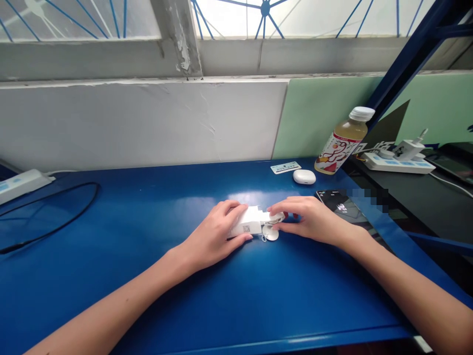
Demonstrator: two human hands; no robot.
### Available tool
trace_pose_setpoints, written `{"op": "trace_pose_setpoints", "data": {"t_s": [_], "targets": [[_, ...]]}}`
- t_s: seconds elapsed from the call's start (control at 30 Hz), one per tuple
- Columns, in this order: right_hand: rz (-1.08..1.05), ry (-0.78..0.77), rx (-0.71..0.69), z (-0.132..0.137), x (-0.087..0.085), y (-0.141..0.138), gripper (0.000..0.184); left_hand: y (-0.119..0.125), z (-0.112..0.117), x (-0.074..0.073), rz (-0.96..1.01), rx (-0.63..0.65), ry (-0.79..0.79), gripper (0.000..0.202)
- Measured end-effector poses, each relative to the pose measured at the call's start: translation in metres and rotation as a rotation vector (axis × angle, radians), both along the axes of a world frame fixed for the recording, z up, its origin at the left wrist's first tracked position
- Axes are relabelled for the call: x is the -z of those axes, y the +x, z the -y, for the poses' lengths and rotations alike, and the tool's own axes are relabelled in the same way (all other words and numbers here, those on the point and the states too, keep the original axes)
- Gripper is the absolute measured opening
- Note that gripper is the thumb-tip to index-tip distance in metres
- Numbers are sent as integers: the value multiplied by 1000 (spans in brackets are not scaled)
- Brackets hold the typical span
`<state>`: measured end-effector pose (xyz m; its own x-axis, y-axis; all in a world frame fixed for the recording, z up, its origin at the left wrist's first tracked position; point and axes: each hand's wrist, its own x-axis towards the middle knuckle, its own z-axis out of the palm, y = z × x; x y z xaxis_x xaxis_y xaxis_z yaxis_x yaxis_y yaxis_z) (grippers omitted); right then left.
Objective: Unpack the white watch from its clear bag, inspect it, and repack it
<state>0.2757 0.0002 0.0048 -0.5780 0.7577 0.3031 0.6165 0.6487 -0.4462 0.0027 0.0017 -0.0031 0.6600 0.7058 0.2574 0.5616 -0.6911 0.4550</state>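
Observation:
My left hand (218,234) wraps its fingers round a small white box (247,223) with a printed code on its side, resting on the blue table (148,276). My right hand (310,219) comes in from the right and pinches the box's open flap end (271,217) between thumb and fingers. A small white round tag (271,235) on a short chain lies on the table just below that end, touching or nearly touching the box.
A white earbud case (304,176) and a card (285,167) lie at the back. A drink bottle (343,143) leans at the back right beside a phone (338,202). White power strips (397,162) sit at right and far left (20,183), with a black cable (55,212).

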Motion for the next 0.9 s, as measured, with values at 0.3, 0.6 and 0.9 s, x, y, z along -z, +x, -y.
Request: {"op": "trace_pose_setpoints", "data": {"t_s": [0.3,0.6,0.9], "targets": [[86,75,39,0,-6,2,17,1,0,2,-25,-4,29,51],[24,61,56,4,8,-9,19,2,0,4,-12,-15,44,51],[128,82,165,9,-8,-3,21,2,0,5,-27,-15,55,51]]}}
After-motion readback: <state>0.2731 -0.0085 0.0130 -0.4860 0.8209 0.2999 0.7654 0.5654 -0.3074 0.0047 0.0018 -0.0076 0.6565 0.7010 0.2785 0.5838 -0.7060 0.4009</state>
